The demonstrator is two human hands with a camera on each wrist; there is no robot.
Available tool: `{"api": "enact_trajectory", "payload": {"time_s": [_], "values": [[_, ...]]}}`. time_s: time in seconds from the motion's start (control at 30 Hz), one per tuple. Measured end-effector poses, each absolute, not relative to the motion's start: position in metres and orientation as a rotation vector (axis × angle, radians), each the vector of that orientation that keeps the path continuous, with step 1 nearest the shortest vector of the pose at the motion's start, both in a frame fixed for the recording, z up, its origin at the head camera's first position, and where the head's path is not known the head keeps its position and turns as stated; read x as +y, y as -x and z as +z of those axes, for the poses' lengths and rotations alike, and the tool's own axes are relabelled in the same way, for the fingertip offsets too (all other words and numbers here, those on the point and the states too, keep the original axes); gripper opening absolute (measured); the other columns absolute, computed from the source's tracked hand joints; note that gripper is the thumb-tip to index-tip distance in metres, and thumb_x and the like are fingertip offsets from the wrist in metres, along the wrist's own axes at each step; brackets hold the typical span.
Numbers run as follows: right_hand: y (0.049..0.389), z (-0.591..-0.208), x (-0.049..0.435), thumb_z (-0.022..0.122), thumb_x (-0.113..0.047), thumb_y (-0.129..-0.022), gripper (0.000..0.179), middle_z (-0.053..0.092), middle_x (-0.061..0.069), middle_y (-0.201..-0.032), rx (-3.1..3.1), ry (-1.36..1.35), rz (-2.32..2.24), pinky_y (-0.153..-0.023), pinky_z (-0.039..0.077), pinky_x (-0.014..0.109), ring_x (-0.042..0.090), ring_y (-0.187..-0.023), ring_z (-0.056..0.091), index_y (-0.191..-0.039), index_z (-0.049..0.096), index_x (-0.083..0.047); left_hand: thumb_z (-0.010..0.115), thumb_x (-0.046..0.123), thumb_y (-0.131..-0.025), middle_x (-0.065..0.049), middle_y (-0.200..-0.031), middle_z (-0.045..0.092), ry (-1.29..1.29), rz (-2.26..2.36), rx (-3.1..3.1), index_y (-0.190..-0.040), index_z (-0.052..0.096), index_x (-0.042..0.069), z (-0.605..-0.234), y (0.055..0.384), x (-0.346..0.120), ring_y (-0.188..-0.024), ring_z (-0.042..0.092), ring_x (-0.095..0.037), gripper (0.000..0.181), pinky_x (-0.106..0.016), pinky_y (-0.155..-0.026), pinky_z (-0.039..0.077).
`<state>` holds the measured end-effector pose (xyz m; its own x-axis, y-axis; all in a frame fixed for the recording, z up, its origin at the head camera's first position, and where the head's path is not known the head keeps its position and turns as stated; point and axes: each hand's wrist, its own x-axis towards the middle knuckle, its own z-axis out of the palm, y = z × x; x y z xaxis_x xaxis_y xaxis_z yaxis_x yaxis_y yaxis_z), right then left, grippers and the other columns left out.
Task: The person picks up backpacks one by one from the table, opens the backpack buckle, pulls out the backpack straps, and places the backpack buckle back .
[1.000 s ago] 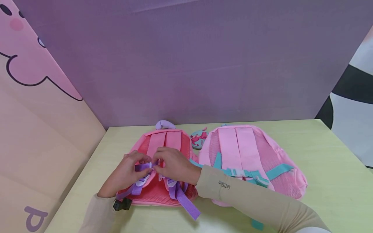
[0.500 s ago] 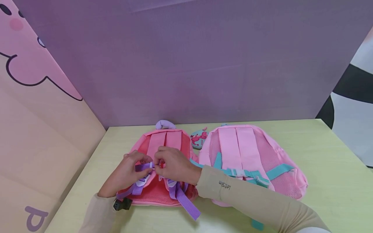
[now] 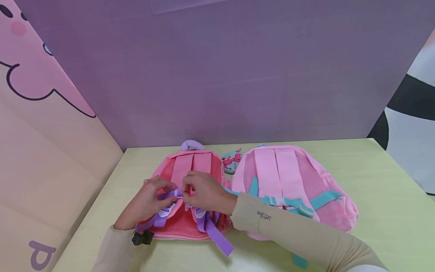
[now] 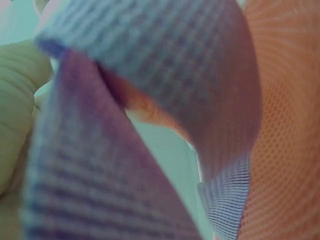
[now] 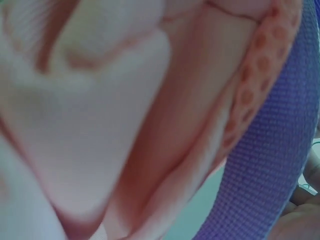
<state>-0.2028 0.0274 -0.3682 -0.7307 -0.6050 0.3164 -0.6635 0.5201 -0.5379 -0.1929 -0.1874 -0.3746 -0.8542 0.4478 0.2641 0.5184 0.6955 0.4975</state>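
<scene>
A coral-red backpack (image 3: 190, 226) lies on the table with its mesh back and shoulder straps facing up. My left hand (image 3: 147, 204) pinches a purple strap (image 3: 164, 195) beside a small white buckle (image 3: 177, 193). From the other side, my right hand (image 3: 205, 193) pinches the purple strap near the buckle, its thumb and fingertips partly covering what they hold. Purple webbing (image 4: 150, 65) twists close to the camera in the left wrist view. In the right wrist view, purple webbing (image 5: 270, 135) runs past the coral mesh, with fingers (image 5: 302, 215) at the right edge.
A pink backpack (image 3: 289, 166) with teal straps (image 3: 326, 200) lies to the right, beneath my right forearm. Between the bags sits a round teal item (image 3: 232, 161) with a red figure. A loose purple strap end (image 3: 219, 240) hangs toward the front. A purple wall (image 3: 238, 75) stands behind.
My right hand has drawn slightly to the right, and the gap between its fingers and my left hand has widened a little. My left hand stays almost where it was.
</scene>
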Motion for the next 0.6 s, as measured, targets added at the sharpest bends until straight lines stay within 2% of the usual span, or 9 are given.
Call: {"api": "enact_trajectory", "payload": {"time_s": [0.1, 0.27, 0.43, 0.6], "values": [[0.2025, -0.3681, 0.0276, 0.069, -0.013, -0.079, 0.011, 0.056, -0.007, -0.085, -2.664, -1.112, 0.996, -0.061, 0.043, 0.02, 0.008, -0.072, 0.052, -0.086, 0.063, -0.018, 0.086, 0.016, -0.068, 0.007, -0.089, 0.061, 0.797, -0.855, -2.773, -0.1, 0.071, 0.013, -0.3739, 0.1921, -0.1866, -0.087, 0.057, -0.012, 0.036, -0.059, -0.09, 0.029], [0.201, -0.3641, 0.0247, 0.072, -0.021, -0.081, 0.024, 0.057, -0.01, -0.094, -2.699, -1.088, 0.978, -0.071, 0.046, 0.021, 0.008, -0.083, 0.056, -0.103, 0.062, -0.018, 0.086, 0.016, -0.068, 0.008, -0.088, 0.061, 0.813, -0.835, -2.751, -0.1, 0.071, 0.012, -0.3726, 0.1917, -0.1865, -0.085, 0.056, -0.01, 0.036, -0.054, -0.087, 0.03], [0.1997, -0.3602, 0.0217, 0.074, -0.024, -0.082, 0.02, 0.057, -0.01, -0.095, -2.713, -1.132, 0.962, -0.075, 0.046, 0.021, 0.007, -0.086, 0.055, -0.099, 0.066, -0.019, 0.086, 0.018, -0.068, 0.008, -0.087, 0.061, 0.816, -0.815, -2.744, -0.1, 0.071, 0.012, -0.3715, 0.1914, -0.1866, -0.086, 0.056, -0.01, 0.035, -0.048, -0.083, 0.031], [0.1995, -0.3604, 0.0203, 0.074, -0.022, -0.083, 0.016, 0.057, -0.01, -0.093, -2.712, -1.142, 0.969, -0.075, 0.045, 0.018, 0.006, -0.085, 0.055, -0.098, 0.068, -0.019, 0.086, 0.017, -0.069, 0.006, -0.089, 0.062, 0.81, -0.818, -2.748, -0.1, 0.071, 0.012, -0.372, 0.1911, -0.1865, -0.087, 0.056, -0.011, 0.035, -0.053, -0.086, 0.03]]}}
